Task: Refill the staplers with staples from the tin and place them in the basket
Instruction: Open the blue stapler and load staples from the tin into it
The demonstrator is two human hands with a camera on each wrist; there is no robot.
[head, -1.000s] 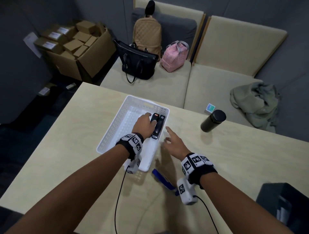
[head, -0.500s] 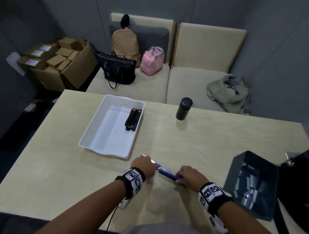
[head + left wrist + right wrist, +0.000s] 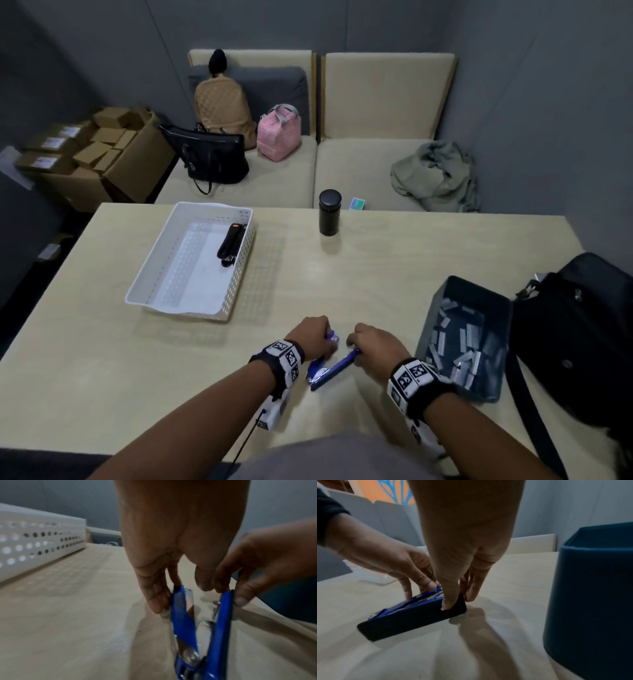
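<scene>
A blue stapler [image 3: 330, 368] lies on its side on the table near me, hinged open in a V [image 3: 202, 626]. My left hand [image 3: 313, 337] pinches the tip of its metal-channel arm [image 3: 181, 599]. My right hand [image 3: 373, 346] pinches the tip of the other blue arm [image 3: 226, 601], also seen as a dark blue bar [image 3: 412, 618]. To the right stands the dark blue tin [image 3: 442, 298], open, with several staple strips [image 3: 462, 342] inside. The white perforated basket [image 3: 164, 260] sits at the left with black staplers [image 3: 231, 243] in it.
A black flask [image 3: 329, 212] stands at the table's far edge. A black bag [image 3: 582, 342] lies right of the tin. Behind the table is a beige couch with bags [image 3: 219, 137] and a green garment [image 3: 435, 174]. Cardboard boxes [image 3: 92, 150] stand at the far left.
My left hand left the black stapler in the basket and came back to the blue stapler. Both hands took hold of it and spread its two arms apart.
</scene>
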